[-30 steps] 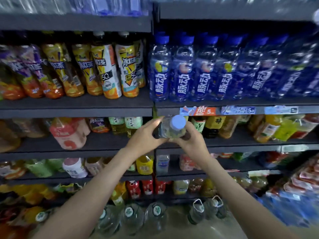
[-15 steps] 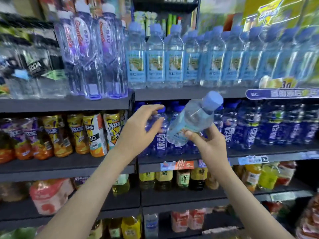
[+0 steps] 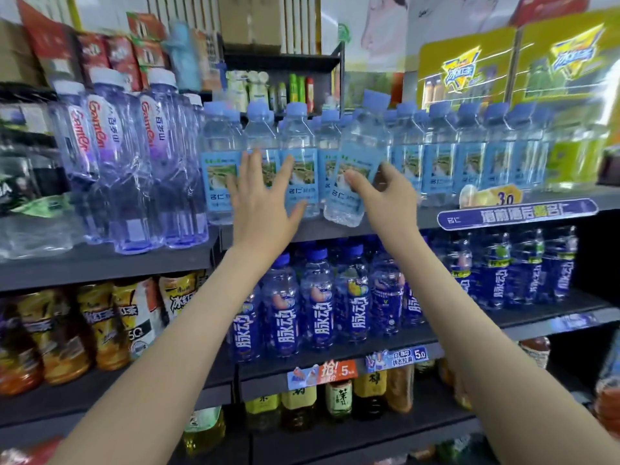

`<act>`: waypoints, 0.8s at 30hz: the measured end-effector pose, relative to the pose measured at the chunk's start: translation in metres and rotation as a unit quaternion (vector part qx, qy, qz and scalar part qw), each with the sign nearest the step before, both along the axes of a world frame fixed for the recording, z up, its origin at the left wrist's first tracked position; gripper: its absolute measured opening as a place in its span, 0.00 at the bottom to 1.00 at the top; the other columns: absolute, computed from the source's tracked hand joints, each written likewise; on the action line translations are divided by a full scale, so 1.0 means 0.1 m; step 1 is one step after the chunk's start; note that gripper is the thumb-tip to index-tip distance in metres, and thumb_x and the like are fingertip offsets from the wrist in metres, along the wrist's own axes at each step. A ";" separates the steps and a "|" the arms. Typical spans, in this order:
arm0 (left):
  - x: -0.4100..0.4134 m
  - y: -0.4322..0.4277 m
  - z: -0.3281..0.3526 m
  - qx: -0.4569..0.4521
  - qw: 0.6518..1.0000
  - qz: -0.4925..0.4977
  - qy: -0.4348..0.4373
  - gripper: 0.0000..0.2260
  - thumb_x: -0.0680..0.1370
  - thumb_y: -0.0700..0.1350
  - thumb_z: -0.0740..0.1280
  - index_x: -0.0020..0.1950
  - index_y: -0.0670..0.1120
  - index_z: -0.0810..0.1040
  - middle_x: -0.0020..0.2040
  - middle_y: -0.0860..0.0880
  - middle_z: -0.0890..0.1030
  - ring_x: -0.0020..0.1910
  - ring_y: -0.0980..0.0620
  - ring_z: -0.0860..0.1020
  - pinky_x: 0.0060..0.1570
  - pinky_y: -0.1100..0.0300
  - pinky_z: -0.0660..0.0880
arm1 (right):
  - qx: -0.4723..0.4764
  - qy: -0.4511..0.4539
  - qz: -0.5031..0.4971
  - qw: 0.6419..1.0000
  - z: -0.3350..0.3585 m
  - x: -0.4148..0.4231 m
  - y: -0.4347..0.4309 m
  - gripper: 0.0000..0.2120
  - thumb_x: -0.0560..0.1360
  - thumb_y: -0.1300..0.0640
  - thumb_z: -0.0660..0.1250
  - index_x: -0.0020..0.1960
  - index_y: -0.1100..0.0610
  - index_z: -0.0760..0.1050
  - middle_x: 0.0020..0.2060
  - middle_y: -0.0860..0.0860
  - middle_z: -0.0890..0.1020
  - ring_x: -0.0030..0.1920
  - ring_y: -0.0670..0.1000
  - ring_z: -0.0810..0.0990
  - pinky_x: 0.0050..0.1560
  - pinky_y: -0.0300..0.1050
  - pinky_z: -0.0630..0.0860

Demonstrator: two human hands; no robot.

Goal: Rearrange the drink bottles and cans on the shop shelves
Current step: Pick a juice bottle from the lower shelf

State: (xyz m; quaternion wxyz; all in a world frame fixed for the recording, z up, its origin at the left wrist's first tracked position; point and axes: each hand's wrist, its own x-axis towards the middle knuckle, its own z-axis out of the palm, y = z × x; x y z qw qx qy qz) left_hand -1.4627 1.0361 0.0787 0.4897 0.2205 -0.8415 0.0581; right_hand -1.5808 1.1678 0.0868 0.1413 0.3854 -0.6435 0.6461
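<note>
Shelving: dark grey shelf unit [image 3: 110,263] with several tiers of drinks, and I face its upper tiers.
Blue-label row: clear water bottles with pale blue caps [image 3: 439,156] stand upright, side by side, along the right half of the upper tier.
Dark blue row: bottles with dark blue labels [image 3: 318,307] fill the tier directly below.
Purple-tinted bottles: tall ones with white caps [image 3: 117,162] stand to the left of the water row, on the neighbouring tier.
Tea bottles: yellow and orange labels [image 3: 100,323], lower left.
Bottle in my grip: one water bottle [image 3: 359,152] of the same kind, tilted with its cap leaning right, at the front of the water row. Its base is over the front lip of the upper tier; I cannot tell whether it rests there.
My right hand [image 3: 385,199]: thumb on the label and fingers curled round the far side, pinching the bottle's lower half.
My left hand [image 3: 261,203]: holds nothing, fingers straight and spread against the labels of the front bottles just left of the tilted one. Actual contact is unclear.
Price strip [image 3: 516,214]: blue, on the tier's front edge, right of my hands.
</note>
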 end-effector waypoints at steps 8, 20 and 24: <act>-0.25 -0.08 -0.04 0.013 0.997 0.065 -0.034 0.39 0.75 0.66 0.60 0.78 0.54 0.44 0.76 0.40 0.36 0.75 0.38 0.37 0.68 0.36 0.35 | 0.134 0.058 -0.044 0.988 0.18 -0.20 -0.32 0.24 0.78 0.49 0.63 0.68 0.63 0.69 0.61 0.59 0.74 0.54 0.55 0.73 0.54 0.50 0.71; -0.32 0.06 -0.19 0.023 0.997 0.070 -0.028 0.33 0.80 0.56 0.59 0.78 0.50 0.45 0.77 0.40 0.41 0.75 0.36 0.39 0.71 0.40 0.40 | 0.144 0.164 -0.132 0.967 -0.18 -0.14 -0.42 0.31 0.80 0.59 0.61 0.78 0.56 0.49 0.69 0.59 0.66 0.64 0.58 0.67 0.57 0.48 0.68; -0.25 0.19 -0.40 0.037 0.999 0.023 -0.007 0.25 0.81 0.49 0.57 0.77 0.46 0.56 0.77 0.39 0.51 0.76 0.39 0.47 0.73 0.44 0.45 | 0.097 0.205 -0.152 0.962 -0.51 -0.08 -0.32 0.22 0.80 0.59 0.59 0.72 0.62 0.62 0.60 0.60 0.74 0.58 0.59 0.72 0.57 0.49 0.67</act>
